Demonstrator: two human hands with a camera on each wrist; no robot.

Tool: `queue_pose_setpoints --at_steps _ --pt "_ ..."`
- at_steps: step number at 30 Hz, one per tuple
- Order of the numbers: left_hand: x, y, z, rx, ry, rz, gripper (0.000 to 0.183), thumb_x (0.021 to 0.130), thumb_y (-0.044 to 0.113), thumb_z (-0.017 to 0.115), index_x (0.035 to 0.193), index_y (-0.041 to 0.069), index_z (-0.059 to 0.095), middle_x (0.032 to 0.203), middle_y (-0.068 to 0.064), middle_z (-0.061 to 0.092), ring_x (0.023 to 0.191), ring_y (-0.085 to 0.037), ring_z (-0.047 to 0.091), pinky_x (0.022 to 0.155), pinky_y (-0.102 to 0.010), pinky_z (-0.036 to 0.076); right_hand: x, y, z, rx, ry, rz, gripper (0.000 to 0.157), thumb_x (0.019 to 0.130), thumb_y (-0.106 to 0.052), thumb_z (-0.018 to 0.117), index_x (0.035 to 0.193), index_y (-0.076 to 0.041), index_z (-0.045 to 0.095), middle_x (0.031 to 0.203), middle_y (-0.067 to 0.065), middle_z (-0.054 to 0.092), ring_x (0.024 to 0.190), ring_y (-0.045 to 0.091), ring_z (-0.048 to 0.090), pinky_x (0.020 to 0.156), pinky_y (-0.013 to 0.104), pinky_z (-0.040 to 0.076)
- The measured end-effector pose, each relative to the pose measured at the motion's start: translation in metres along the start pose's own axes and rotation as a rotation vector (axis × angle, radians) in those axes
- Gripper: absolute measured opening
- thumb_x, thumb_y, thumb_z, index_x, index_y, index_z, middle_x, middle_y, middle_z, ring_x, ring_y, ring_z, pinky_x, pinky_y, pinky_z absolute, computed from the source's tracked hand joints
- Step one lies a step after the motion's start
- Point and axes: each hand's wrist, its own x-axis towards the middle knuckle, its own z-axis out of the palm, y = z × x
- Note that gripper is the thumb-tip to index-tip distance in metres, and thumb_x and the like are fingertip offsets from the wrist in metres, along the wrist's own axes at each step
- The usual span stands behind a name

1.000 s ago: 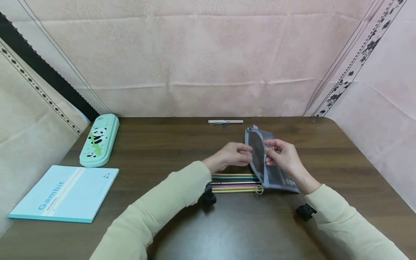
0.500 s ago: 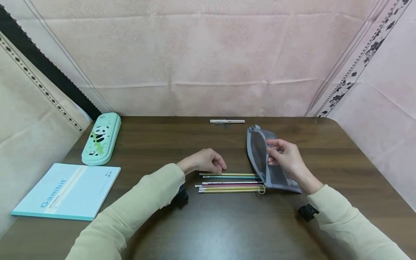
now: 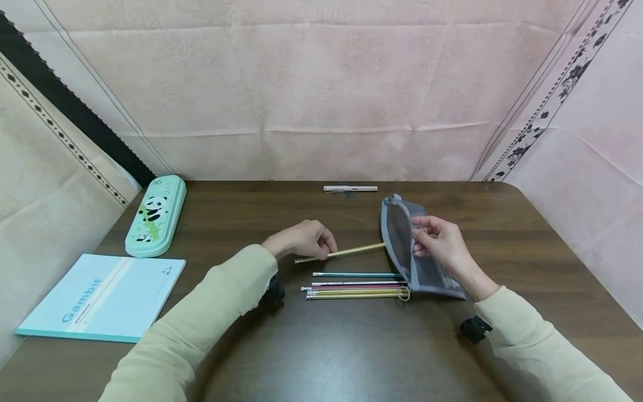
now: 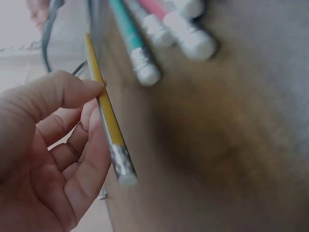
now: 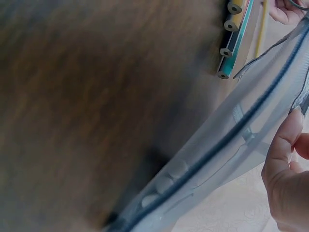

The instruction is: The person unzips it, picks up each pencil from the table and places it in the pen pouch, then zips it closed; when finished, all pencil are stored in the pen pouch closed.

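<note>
In the head view, my left hand (image 3: 303, 239) pinches a yellow pencil (image 3: 358, 249) near its eraser end. The pencil slants up to the right, and its far end reaches the mouth of a grey mesh pencil pouch (image 3: 429, 274). My right hand (image 3: 444, 245) pinches the pouch's zippered edge between thumb and fingers, with the mouth spread apart. Below lie a teal pencil (image 3: 356, 274) and several other pencils (image 3: 356, 292) side by side, their right ends by the pouch. The left wrist view shows thumb and fingers on the yellow pencil (image 4: 112, 125), white eraser toward the camera.
A silver-white pen (image 3: 350, 188) lies at the table's back edge. On the left are a mint panda pencil case (image 3: 156, 216) and a light blue notebook (image 3: 100, 297). A patterned cloth (image 3: 321, 100) hangs behind the brown table (image 3: 351, 352).
My left hand moved left from the pouch to the pencils, then lifted the yellow pencil off the top of the row toward the pouch mouth. My right hand stays on the pouch.
</note>
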Motion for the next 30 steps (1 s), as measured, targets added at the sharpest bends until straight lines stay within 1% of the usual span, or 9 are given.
queue_pose_setpoints --at_steps 3,6,9,14,16,18,21,26,30 --pt "0.0 0.001 -0.005 -0.098 -0.021 -0.021 0.016 0.084 0.001 0.063 0.097 0.006 0.07 0.084 -0.002 0.064 0.074 -0.011 0.053 0.066 -0.022 0.048 0.001 0.0 0.0 -0.014 0.001 0.001 0.034 0.093 0.0 0.054 0.125 0.012 0.049 0.077 0.001 0.055 0.058 0.003 0.059 0.057 0.022 0.056" --pt "0.005 0.005 -0.003 -0.234 -0.045 -0.025 0.017 0.087 0.003 0.061 0.103 0.003 0.067 0.087 -0.004 0.064 0.076 -0.012 0.056 0.068 -0.024 0.052 0.001 0.0 0.001 -0.011 0.001 0.008 0.035 0.093 0.0 0.054 0.125 0.012 0.049 0.077 0.001 0.055 0.058 0.004 0.059 0.057 0.022 0.056" --pt "0.014 0.013 0.006 -0.417 -0.066 -0.04 0.021 0.089 0.005 0.06 0.109 0.0 0.064 0.094 -0.009 0.067 0.079 -0.013 0.061 0.072 -0.027 0.056 0.0 0.001 0.002 0.005 -0.003 0.018 0.035 0.093 -0.001 0.054 0.125 0.013 0.048 0.077 0.001 0.055 0.058 0.003 0.059 0.057 0.022 0.056" --pt "0.033 0.034 0.023 -0.737 -0.103 -0.085 0.029 0.091 0.005 0.059 0.119 -0.003 0.058 0.105 -0.017 0.067 0.081 -0.016 0.065 0.076 -0.027 0.057 0.001 0.001 0.004 0.015 -0.005 0.025 0.035 0.094 -0.001 0.054 0.125 0.013 0.048 0.077 0.0 0.054 0.058 0.003 0.059 0.058 0.022 0.056" --pt "0.039 0.043 0.029 -0.843 -0.102 -0.105 0.033 0.092 0.006 0.059 0.124 -0.003 0.056 0.109 -0.019 0.066 0.086 -0.018 0.066 0.078 -0.026 0.056 0.001 0.001 0.004 0.013 -0.005 0.025 0.036 0.094 -0.002 0.054 0.126 0.013 0.048 0.077 0.0 0.054 0.058 0.003 0.059 0.057 0.022 0.056" --pt "0.044 0.051 0.035 -0.921 -0.084 -0.123 0.036 0.092 0.006 0.059 0.126 -0.002 0.054 0.111 -0.019 0.065 0.092 -0.021 0.067 0.081 -0.027 0.055 0.001 0.001 0.005 0.01 -0.004 0.03 0.035 0.094 -0.002 0.053 0.126 0.012 0.048 0.078 0.001 0.054 0.059 0.003 0.059 0.058 0.022 0.056" --pt "0.051 0.061 0.043 -0.992 -0.045 -0.145 0.039 0.092 0.006 0.059 0.13 -0.003 0.051 0.113 -0.02 0.063 0.1 -0.026 0.065 0.085 -0.029 0.054 0.0 0.0 0.005 0.012 -0.009 0.037 0.035 0.094 -0.003 0.053 0.126 0.011 0.048 0.08 0.002 0.054 0.059 0.003 0.059 0.058 0.022 0.056" --pt "0.059 0.07 0.055 -1.025 0.025 -0.153 0.045 0.092 0.002 0.058 0.135 -0.004 0.045 0.115 -0.021 0.062 0.107 -0.031 0.062 0.088 -0.033 0.053 -0.002 -0.002 0.007 0.015 -0.027 0.027 0.035 0.094 -0.002 0.053 0.126 0.011 0.048 0.08 0.003 0.054 0.059 0.004 0.058 0.058 0.021 0.056" --pt "0.065 0.075 0.062 -1.054 0.063 -0.155 0.047 0.093 0.001 0.056 0.137 -0.005 0.042 0.119 -0.021 0.06 0.108 -0.03 0.061 0.088 -0.034 0.053 -0.003 -0.004 0.007 0.014 -0.037 0.009 0.035 0.095 -0.002 0.051 0.127 0.012 0.047 0.08 0.004 0.055 0.059 0.004 0.058 0.057 0.021 0.056"
